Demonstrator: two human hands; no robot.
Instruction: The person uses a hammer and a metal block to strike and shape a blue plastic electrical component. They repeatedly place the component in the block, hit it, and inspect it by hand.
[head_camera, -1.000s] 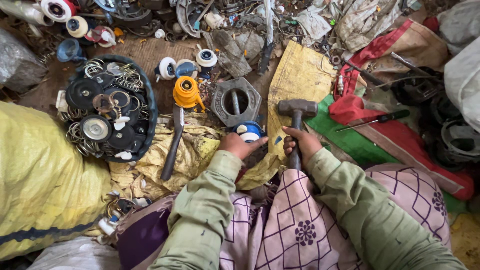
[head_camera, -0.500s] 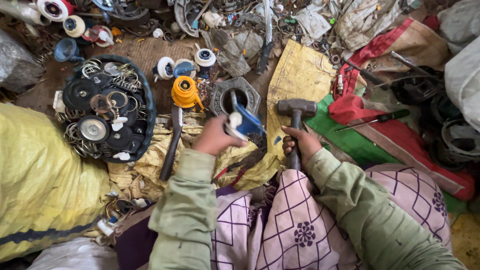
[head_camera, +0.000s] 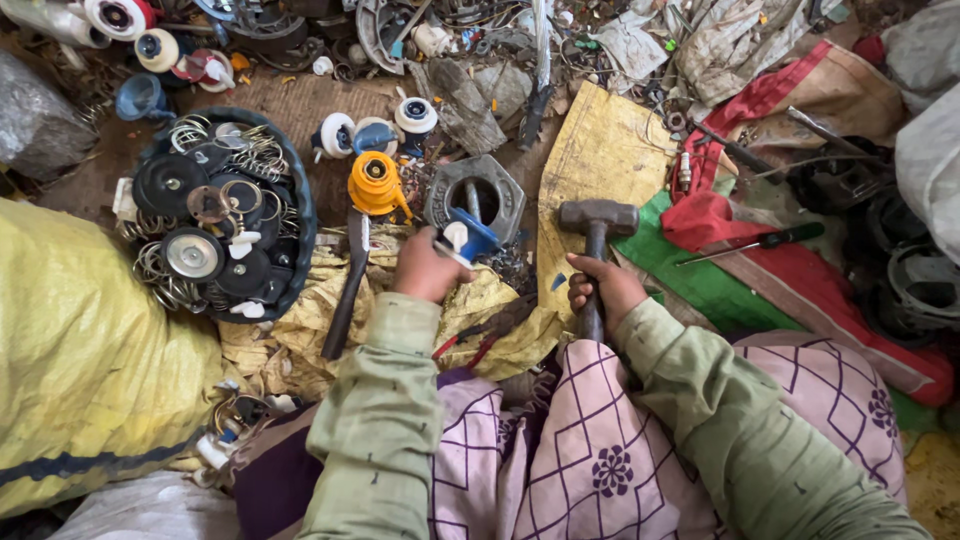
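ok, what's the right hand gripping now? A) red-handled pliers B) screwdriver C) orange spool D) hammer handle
D: the right hand is closed around the handle of the hammer, whose head rests on the yellow sack; the screwdriver lies untouched on the green cloth, and the left hand holds a small blue-and-white part.

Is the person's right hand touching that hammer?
Touching. The head view shows the right hand wrapped round the handle of the hammer, fingers curled over it with no gap, the metal head standing clear above.
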